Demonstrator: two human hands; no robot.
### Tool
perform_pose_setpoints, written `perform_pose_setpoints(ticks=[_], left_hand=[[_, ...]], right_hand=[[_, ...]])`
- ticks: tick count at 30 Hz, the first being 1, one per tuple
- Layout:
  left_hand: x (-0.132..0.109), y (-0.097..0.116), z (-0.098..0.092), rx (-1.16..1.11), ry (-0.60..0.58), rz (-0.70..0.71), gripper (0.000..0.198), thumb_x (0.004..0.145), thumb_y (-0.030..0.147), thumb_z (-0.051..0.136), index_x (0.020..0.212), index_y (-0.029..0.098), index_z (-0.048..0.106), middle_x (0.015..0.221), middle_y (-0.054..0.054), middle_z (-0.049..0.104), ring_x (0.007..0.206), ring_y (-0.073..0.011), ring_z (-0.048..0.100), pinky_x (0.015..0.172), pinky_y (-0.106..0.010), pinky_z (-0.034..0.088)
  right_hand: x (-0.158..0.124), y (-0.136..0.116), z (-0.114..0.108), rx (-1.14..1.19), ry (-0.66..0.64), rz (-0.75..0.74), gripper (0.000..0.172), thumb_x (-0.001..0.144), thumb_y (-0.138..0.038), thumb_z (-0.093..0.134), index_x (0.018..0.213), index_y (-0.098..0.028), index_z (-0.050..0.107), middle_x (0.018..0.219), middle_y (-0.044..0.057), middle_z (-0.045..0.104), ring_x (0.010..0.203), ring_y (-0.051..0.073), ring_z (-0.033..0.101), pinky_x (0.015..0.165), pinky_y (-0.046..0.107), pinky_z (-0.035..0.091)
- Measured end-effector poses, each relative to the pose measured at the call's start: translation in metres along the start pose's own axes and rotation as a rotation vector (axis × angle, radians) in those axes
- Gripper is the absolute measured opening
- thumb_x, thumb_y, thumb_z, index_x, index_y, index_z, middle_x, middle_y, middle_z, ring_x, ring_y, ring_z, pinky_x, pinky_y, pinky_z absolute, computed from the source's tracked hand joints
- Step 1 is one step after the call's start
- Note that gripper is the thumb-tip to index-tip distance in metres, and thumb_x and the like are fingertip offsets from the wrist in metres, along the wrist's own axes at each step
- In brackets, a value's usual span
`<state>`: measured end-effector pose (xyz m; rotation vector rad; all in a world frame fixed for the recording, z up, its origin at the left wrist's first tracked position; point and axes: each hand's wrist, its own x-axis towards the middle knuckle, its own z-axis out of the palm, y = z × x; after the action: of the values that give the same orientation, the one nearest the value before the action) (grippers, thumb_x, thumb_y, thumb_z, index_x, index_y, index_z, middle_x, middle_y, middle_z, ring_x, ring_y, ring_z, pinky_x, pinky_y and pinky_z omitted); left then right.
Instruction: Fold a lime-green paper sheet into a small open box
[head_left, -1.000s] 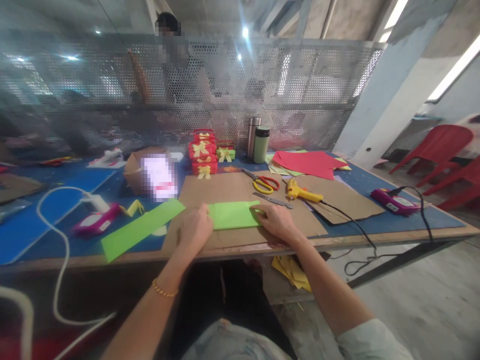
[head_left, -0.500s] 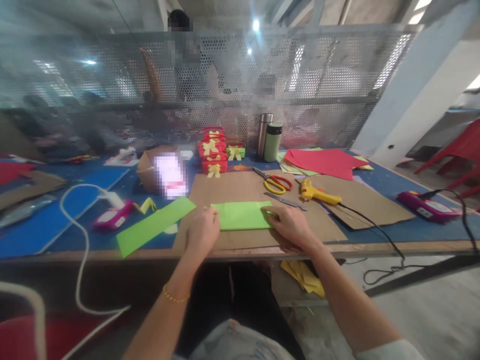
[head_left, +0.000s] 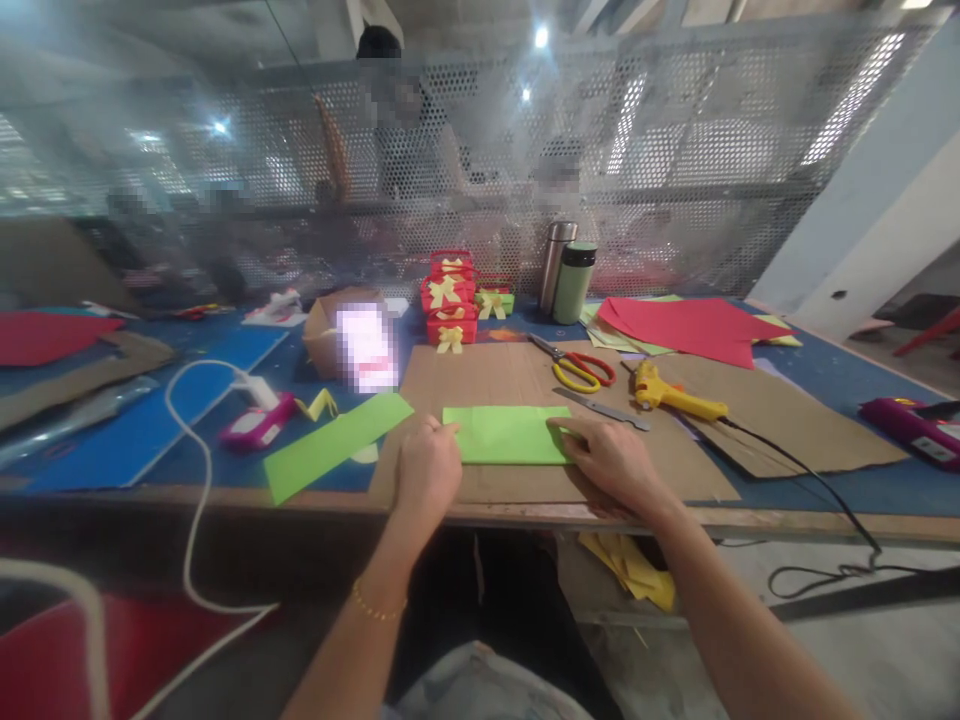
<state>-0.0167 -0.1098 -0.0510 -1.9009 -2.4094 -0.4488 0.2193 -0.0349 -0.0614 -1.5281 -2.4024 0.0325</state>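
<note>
“Blue tabletop point(head_left: 225, 476), cardboard point(head_left: 487, 368) on its near part. What's in the hands?”

“Green paper point(head_left: 510, 437), seemingly folded, flat on the cardboard. Left hand point(head_left: 429, 462) at its left end, right hand point(head_left: 615, 460) at the other.”

“Pinched?”

“Both touch the paper, fingers bent in, but whether either grip clamps it or only presses down, I can't tell.”

“Which step?”

“Squaring up the paper, I'd judge. Next move calls for even pressure, so its edges line up.”

“What's close by?”

“A green strip point(head_left: 337, 448) on the left, its tip just beside the left hand. Beyond the paper, a blade point(head_left: 604, 411), then scissors point(head_left: 559, 356) and a glue gun point(head_left: 679, 400).”

“And behind?”

“Stacked red boxes point(head_left: 442, 277), two flasks point(head_left: 576, 287), then a perforated screen point(head_left: 675, 160).”
</note>
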Motion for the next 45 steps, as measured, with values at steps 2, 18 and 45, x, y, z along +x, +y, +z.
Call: perform_pose_setpoints(ticks=[2, 18, 45], left_hand=[[0.000, 0.000, 0.001, 0.012, -0.006, -0.006, 0.044, 0.096, 0.009, 0.041, 0.124, 0.019, 0.074, 0.105, -0.011, 0.070, 0.094, -0.0224, 0.067, 0.086, -0.034, 0.050], [-0.002, 0.004, -0.002, 0.068, -0.006, -0.056, 0.043, 0.098, 0.010, 0.040, 0.122, 0.018, 0.075, 0.105, -0.012, 0.070, 0.093, -0.0223, 0.066, 0.085, -0.034, 0.048], [0.004, -0.002, 0.001, 0.114, 0.018, -0.031, 0.046, 0.093, 0.009, 0.038, 0.119, 0.016, 0.076, 0.102, -0.015, 0.071, 0.087, -0.0248, 0.068, 0.080, -0.037, 0.051]], right_hand=[[0.000, 0.000, 0.001, 0.000, -0.001, 0.002, 0.043, 0.093, -0.024, 0.049, 0.128, -0.030, 0.073, 0.106, 0.007, 0.080, 0.093, 0.024, 0.075, 0.072, 0.028, 0.050], [0.000, 0.001, 0.001, 0.011, 0.017, -0.014, 0.042, 0.093, -0.023, 0.050, 0.127, -0.031, 0.074, 0.107, 0.006, 0.080, 0.094, 0.024, 0.075, 0.071, 0.028, 0.050], [0.001, -0.010, -0.017, 0.009, -0.087, 0.027, 0.044, 0.098, -0.027, 0.044, 0.133, -0.030, 0.070, 0.111, 0.008, 0.079, 0.098, 0.022, 0.074, 0.078, 0.027, 0.049]])
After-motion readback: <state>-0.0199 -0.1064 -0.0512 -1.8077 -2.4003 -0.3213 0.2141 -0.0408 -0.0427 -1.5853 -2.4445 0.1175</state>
